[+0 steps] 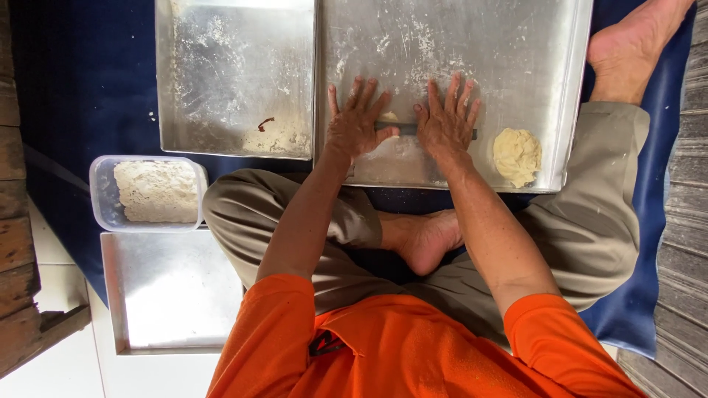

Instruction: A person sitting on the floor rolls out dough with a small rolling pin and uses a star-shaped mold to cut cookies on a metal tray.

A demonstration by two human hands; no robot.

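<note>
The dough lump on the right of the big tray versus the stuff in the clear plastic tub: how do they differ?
The dough lump is pale yellow, rounded and bare on the big tray; the tub's contents are whiter, rougher and fill the clear tub. The lump lies beside the right hand; the tub stands off the trays, far from the left hand. Neither is being touched.

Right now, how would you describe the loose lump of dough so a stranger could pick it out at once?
Start at the large floured metal tray in front of the seated person, where the left hand and right hand press on a thin dark rolling rod. The dough lump lies near that tray's edge beside the right hand. It is pale yellow, rounded and untouched, unlike the paler crumbly mass in the plastic container.
</note>
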